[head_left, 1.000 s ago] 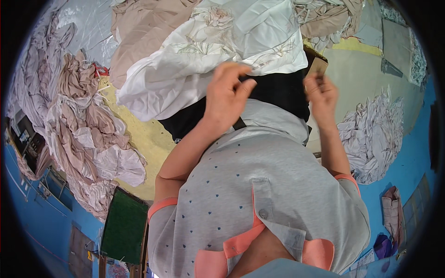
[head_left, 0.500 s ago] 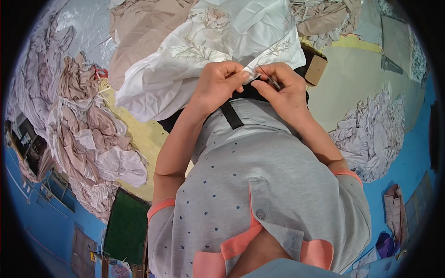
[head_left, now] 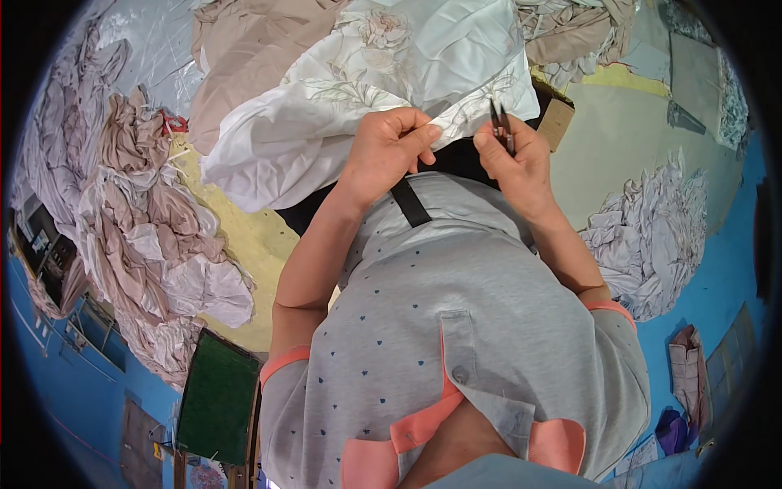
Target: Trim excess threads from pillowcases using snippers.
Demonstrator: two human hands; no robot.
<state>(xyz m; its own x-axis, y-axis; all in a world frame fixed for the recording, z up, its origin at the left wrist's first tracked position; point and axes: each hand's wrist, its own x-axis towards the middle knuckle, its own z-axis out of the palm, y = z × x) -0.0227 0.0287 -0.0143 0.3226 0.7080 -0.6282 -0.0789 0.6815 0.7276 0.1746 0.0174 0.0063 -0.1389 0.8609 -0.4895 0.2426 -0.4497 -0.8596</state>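
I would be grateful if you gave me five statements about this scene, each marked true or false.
1. The right hand holds small dark snips. True.
2. Both hands hold cutting tools. False: the left hand pinches the edge of the white cloth.
3. The white cloth is entirely plain. False: it bears a floral pattern.
4. A green panel shows at the picture's lower left. True.
5. A pale crumpled heap lies right of the right hand. True.

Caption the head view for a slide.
Bare left hand pinches the edge of a white floral-patterned cloth while the bare right hand holds small dark metal snips.
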